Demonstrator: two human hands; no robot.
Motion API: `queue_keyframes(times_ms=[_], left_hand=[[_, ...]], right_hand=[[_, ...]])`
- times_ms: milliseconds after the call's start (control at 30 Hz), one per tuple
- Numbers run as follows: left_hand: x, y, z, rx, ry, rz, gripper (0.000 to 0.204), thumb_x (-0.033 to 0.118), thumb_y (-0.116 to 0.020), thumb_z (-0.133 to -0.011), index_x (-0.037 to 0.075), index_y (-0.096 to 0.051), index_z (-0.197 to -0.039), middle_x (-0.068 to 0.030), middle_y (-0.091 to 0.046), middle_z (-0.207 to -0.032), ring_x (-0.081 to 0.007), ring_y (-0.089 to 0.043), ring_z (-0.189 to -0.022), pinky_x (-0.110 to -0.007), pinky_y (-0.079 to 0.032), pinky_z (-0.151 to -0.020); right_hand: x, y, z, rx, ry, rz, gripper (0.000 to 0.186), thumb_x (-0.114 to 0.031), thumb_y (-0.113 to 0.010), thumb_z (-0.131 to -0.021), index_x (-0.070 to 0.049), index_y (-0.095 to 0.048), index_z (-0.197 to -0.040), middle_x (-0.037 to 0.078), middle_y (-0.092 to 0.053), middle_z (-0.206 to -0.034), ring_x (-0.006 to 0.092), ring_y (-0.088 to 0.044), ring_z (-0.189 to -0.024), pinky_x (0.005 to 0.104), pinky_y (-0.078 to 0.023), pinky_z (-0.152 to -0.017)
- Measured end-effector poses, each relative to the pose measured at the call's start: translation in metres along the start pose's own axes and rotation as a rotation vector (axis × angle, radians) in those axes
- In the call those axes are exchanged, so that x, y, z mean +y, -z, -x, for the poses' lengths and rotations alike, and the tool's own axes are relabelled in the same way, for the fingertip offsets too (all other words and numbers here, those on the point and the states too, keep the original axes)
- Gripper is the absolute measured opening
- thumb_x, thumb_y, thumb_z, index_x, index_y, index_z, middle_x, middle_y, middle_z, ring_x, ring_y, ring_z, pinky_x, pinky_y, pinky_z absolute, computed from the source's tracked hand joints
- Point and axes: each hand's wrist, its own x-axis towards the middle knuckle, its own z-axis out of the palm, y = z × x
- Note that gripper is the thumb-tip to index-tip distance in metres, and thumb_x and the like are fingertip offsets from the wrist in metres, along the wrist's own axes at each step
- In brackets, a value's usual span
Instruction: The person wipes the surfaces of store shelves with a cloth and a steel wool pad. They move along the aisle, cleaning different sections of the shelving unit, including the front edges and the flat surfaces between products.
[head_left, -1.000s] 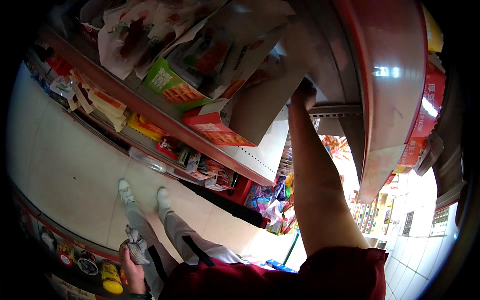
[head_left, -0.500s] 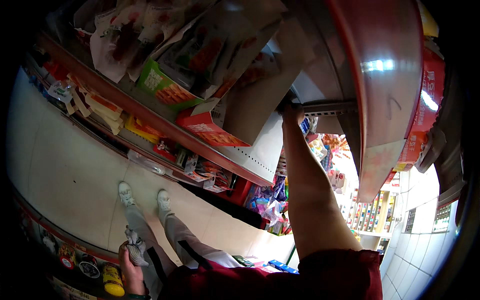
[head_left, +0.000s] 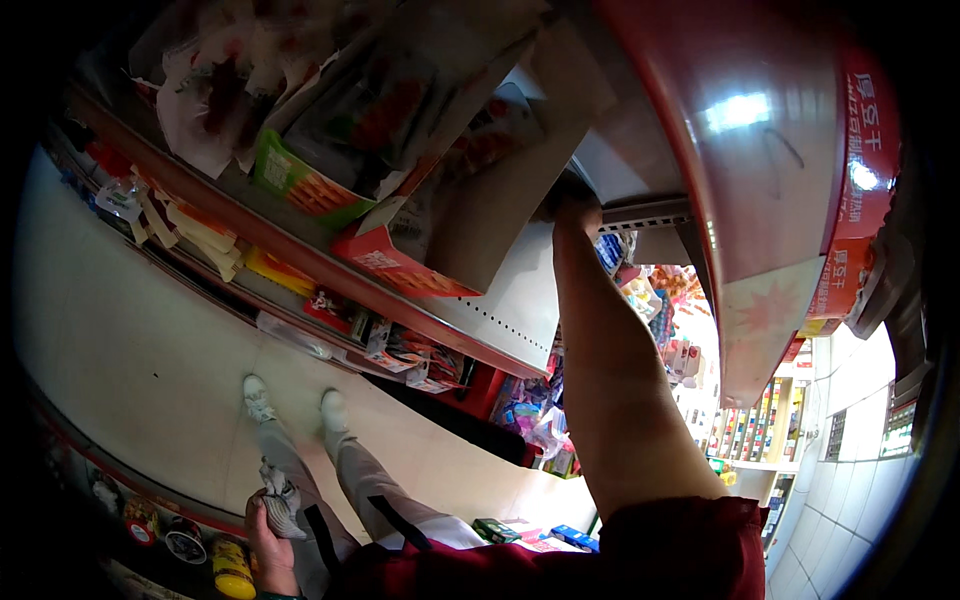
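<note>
My right hand (head_left: 578, 212) is stretched far out to a shelf, its bare forearm running up from a red sleeve. It rests against the edge of a tall brown cardboard box (head_left: 500, 215), and its fingers are hidden behind that box. Next to the box lean a red and orange packet (head_left: 395, 268) and a green-edged packet (head_left: 300, 185). My left hand (head_left: 265, 545) hangs low by my leg, closed around a crumpled grey-white cloth (head_left: 280, 500).
A red-edged shelf (head_left: 330, 265) full of packets runs from upper left to centre. A broad red panel (head_left: 770, 200) fills the upper right. Below are a pale tiled floor (head_left: 130, 330), my white shoes (head_left: 258, 398), and tins (head_left: 232, 568) at lower left. Further stocked shelves (head_left: 750, 420) stand at right.
My right hand has slid a little left and down along the brown box's edge, and the boxes and packets now sit larger and more to the left. The left hand has stayed put.
</note>
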Motion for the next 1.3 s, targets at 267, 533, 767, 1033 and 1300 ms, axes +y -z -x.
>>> queue_keyframes(times_ms=[267,533,767,1033,1300], left_hand=[[0.002,0.005,-0.003,-0.033,0.029,-0.051,0.032,0.03,-0.054,-0.092,0.006,-0.058,-0.114,-0.0067,-0.059,-0.111,-0.0217,-0.056,-0.105,-0.037,-0.045,-0.091],[-0.002,0.004,0.006,-0.014,-0.008,-0.002,0.031,0.027,-0.051,-0.094,0.003,-0.058,-0.113,-0.0084,-0.059,-0.11,-0.0202,-0.057,-0.102,-0.035,-0.046,-0.09],[0.009,-0.055,0.015,-0.224,0.035,0.072,0.04,0.03,-0.053,-0.093,0.002,-0.051,-0.122,-0.0086,-0.055,-0.117,-0.0216,-0.052,-0.11,-0.038,-0.041,-0.096],[0.053,-0.235,0.049,-0.785,-0.048,0.074,0.047,0.023,-0.051,-0.096,0.003,-0.037,-0.137,-0.0106,-0.049,-0.132,-0.0216,-0.047,-0.122,-0.039,-0.037,-0.105],[0.047,-0.393,0.015,-0.801,-0.257,0.083,0.039,0.017,-0.048,-0.097,0.007,-0.044,-0.135,-0.0055,-0.049,-0.133,-0.0198,-0.047,-0.121,-0.039,-0.036,-0.105]], right_hand=[[-0.058,-0.007,0.026,-0.127,0.203,-0.46,0.03,-0.026,-0.067,-0.079,-0.006,-0.065,-0.102,0.013,-0.068,-0.096,0.0282,-0.066,-0.091,0.0379,-0.051,-0.078],[0.02,0.058,0.084,-0.055,0.284,-0.279,0.03,-0.027,-0.066,-0.079,-0.004,-0.063,-0.099,0.017,-0.066,-0.092,0.0357,-0.063,-0.087,0.0436,-0.049,-0.079],[-0.055,0.09,0.132,-0.323,0.611,-0.52,0.026,-0.022,-0.063,-0.083,-0.004,-0.063,-0.102,0.018,-0.066,-0.099,0.0339,-0.064,-0.091,0.0401,-0.049,-0.08],[0.02,0.204,0.233,-0.526,0.185,-0.883,0.021,-0.007,-0.061,-0.088,0.0,-0.059,-0.108,0.007,-0.064,-0.088,0.0097,-0.058,-0.08,0.0251,-0.049,-0.074],[0.113,0.332,0.295,-0.949,-0.247,-1.168,0.025,-0.007,-0.061,-0.087,-0.002,-0.058,-0.112,0.001,-0.059,-0.092,0.007,-0.053,-0.081,0.0229,-0.046,-0.072]])
